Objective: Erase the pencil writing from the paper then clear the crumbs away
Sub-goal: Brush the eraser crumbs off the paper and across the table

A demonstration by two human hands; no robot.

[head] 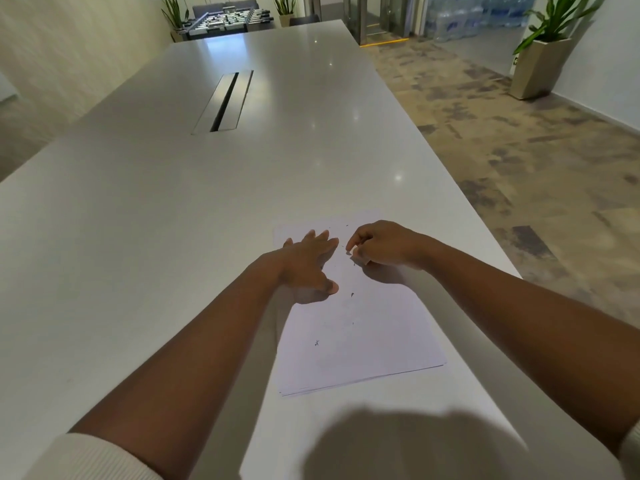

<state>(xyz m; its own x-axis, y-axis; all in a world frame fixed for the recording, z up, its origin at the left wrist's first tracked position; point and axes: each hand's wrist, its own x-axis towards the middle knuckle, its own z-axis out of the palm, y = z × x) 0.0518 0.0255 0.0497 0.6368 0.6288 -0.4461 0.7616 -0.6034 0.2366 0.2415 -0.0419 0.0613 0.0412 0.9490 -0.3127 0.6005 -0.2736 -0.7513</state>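
The white sheet of paper, topmost of a thin stack, is laid flat near the right edge of the long, glossy pale-grey counter. Small dark eraser crumbs are scattered over the sheet, with a few more near its far end and one in its near left part. The left hand is pressed on the far left part of the paper, its fingers straight and spread, the thumb stretched toward the middle of the sheet. The right hand is set on the far right part of the paper, its fingers curled round a small whitish eraser, which is held down against the sheet just beside the left fingertips. Both forearms are bare, with cream sleeves pushed up at the bottom edge. Farther along the counter a metal cable hatch is sunk into the top. Beyond the right edge, a mottled brown floor and a potted plant are seen.
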